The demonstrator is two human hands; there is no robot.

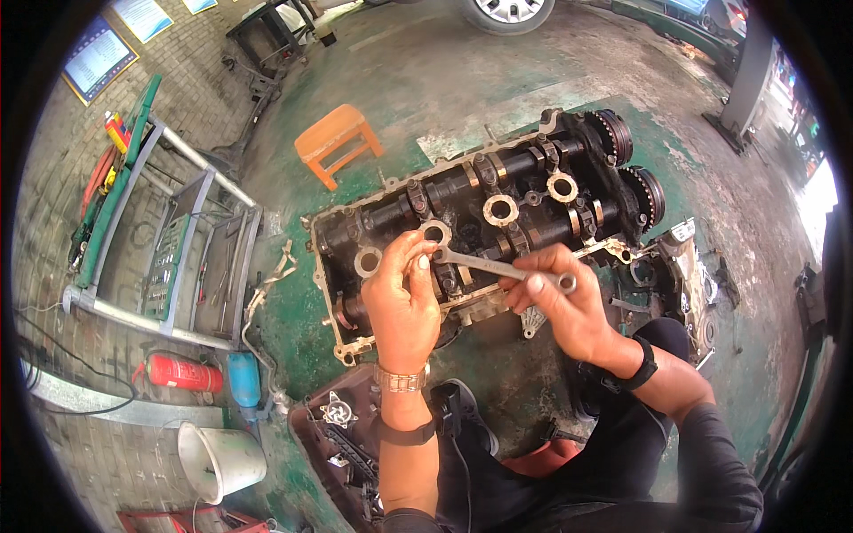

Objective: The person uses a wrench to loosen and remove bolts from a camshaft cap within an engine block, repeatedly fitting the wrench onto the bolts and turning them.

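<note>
Head view: nearest the camera, at the lower middle of the frame, the person's two forearms rise from the bottom edge, one with a metal watch (402,380) at the wrist. The left hand (402,298) rests on the near edge of the cylinder head (480,222), its fingers curled down around the wrench's head end. The right hand (560,302) is closed around the shank of a silver wrench (502,266), which lies nearly level between both hands at the centre of the frame. The cylinder head is grimy and dark, with pale round seats along its middle and two toothed cam gears at its upper-right end. An orange stool (336,138) stands at upper left; a red extinguisher (182,373) lies at lower left.
</note>
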